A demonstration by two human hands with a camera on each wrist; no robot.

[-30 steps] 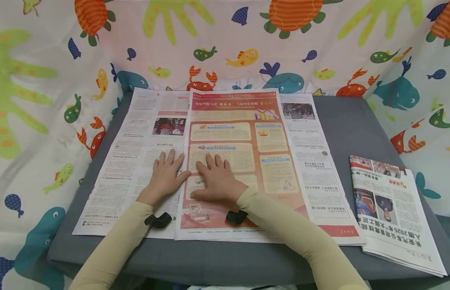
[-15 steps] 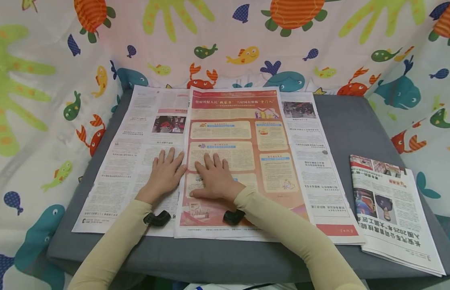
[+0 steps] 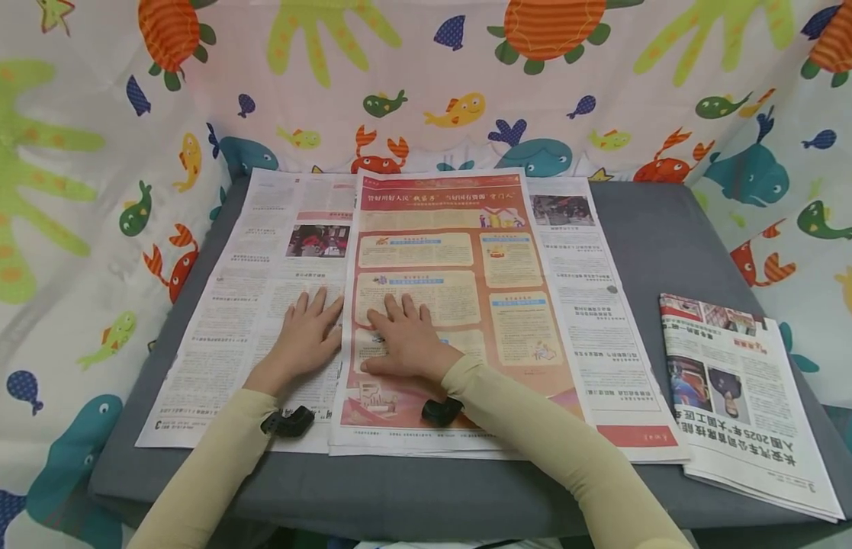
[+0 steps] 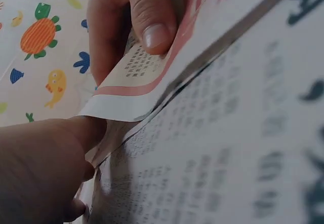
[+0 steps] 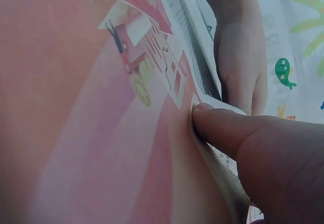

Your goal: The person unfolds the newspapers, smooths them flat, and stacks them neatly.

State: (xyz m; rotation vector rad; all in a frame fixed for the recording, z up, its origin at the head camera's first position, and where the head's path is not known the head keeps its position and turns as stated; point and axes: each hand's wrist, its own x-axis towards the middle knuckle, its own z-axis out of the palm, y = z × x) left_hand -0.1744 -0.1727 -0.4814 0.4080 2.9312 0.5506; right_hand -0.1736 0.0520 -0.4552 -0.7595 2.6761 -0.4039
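Note:
A red-and-orange printed newspaper page [image 3: 522,267] lies over a wider spread black-and-white newspaper [image 3: 213,343]. My right hand [image 3: 412,343] rests on the red page with fingers spread, its thumb [image 5: 217,125] pressing the paper in the right wrist view. Just left of the red page's edge, my left hand [image 3: 302,339] lies on the lower newspaper with straight fingers. In the left wrist view, the left thumb [image 4: 91,133] meets the red page's slightly raised edge and its tip is hidden behind it.
A folded newspaper [image 3: 741,404] lies at the right, its corner close to the spread sheets. All sit on a grey-covered table [image 3: 659,244]. A curtain [image 3: 426,46] printed with sea animals stands behind and at both sides.
My left hand has drawn slightly left and toward me, and its thumb no longer lies over the red page's edge. The right hand has stayed nearly still.

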